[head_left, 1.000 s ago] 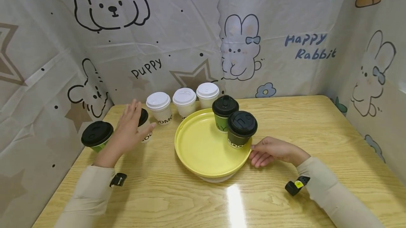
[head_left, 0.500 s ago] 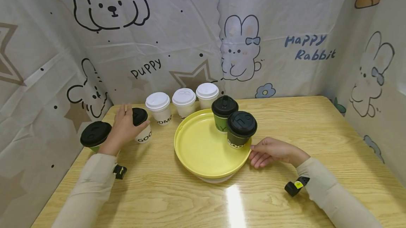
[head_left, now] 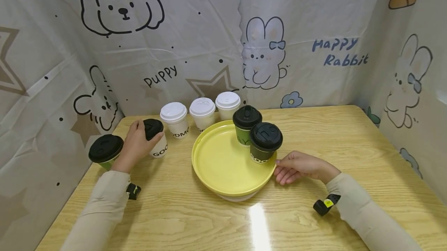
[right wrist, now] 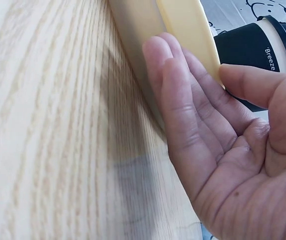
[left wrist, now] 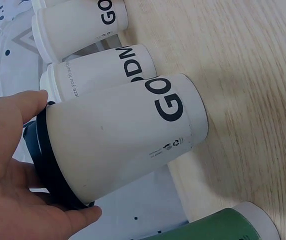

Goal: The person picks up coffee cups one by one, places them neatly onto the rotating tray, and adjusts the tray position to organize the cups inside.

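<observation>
My left hand [head_left: 135, 144] grips a white paper coffee cup [left wrist: 115, 137] by its black lid [left wrist: 50, 155], thumb on one side and fingers on the other. The cup stands upright at the table's left. Just left of that hand is a green cup with a black lid [head_left: 106, 151]. My right hand [head_left: 302, 167] holds the right edge of a round yellow tray [head_left: 223, 165], thumb at the rim and fingers against its side underneath. On the tray's right part stand a green cup [head_left: 244, 134] and a dark cup [head_left: 263, 152], both black-lidded.
Three white-lidded cups [head_left: 203, 112] stand in a row behind the tray, near the wooden table's [head_left: 349, 134] back edge. The tray rests on a pale base [head_left: 239, 197]. A printed cloth [head_left: 209, 30] hangs round the back and sides.
My left hand has come down a little and closed round the black lid of the white cup. The right hand and the tray have stayed put.
</observation>
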A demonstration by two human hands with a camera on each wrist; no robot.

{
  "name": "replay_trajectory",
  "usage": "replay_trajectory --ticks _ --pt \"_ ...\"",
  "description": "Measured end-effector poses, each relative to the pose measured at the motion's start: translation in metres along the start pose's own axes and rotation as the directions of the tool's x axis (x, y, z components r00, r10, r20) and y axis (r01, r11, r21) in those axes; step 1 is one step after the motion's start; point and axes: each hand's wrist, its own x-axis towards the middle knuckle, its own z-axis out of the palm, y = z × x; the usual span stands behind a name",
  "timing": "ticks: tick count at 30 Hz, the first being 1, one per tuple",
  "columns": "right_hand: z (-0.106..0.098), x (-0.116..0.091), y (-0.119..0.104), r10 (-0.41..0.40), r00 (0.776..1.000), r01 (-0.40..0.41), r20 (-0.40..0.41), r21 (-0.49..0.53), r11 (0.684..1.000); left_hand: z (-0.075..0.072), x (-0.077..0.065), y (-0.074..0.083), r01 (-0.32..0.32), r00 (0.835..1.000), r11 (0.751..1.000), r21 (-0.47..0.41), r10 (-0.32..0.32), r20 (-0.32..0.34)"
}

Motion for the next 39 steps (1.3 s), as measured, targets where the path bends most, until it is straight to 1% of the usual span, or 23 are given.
replay_trajectory --ticks 3,8,12,17,20,23,27,30,34,39 --pt "0.000 0.000 0.000 -0.001 1.000 0.001 0.003 0.000 1.000 0.000 0.000 0.001 0.024 1.000 1.000 -0.010 -0.024 0.004" --pt "-0.001 0.000 0.000 -0.007 1.000 0.007 0.010 0.007 1.000 0.001 0.002 0.001 0.045 0.999 0.999 -0.011 -0.045 -0.008" --pt "0.000 0.001 0.002 -0.009 1.000 0.009 0.010 0.010 1.000 0.002 0.001 0.000 0.036 0.999 0.999 -0.007 -0.037 -0.038" --pt "0.000 0.001 0.002 -0.012 1.000 0.012 0.012 0.007 1.000 0.005 -0.004 -0.001 0.015 0.993 1.000 -0.013 -0.017 -0.118" --pt "0.000 0.001 0.003 -0.014 1.000 0.014 0.009 0.005 1.000 0.005 -0.007 0.002 -0.005 0.988 1.000 -0.014 0.003 -0.155" --pt "-0.001 0.001 0.003 -0.018 1.000 0.018 0.007 0.003 1.000 0.003 -0.010 0.006 -0.024 0.985 1.000 -0.002 0.024 -0.169" --pt "-0.001 0.001 0.004 -0.021 1.000 0.021 0.011 0.006 1.000 -0.003 -0.018 0.015 -0.032 0.986 0.999 0.018 0.034 -0.161" --pt "-0.001 0.001 0.004 -0.022 1.000 0.022 0.012 0.009 1.000 -0.009 -0.027 0.024 -0.047 0.986 0.998 0.034 0.052 -0.157" --pt "0.000 0.002 0.004 -0.017 1.000 0.017 0.008 0.014 1.000 -0.018 -0.040 0.042 -0.098 0.979 0.994 0.052 0.106 -0.172" --pt "0.000 0.001 0.002 -0.009 1.000 0.009 -0.001 0.010 1.000 -0.025 -0.052 0.068 -0.179 0.962 0.982 0.066 0.189 -0.195"
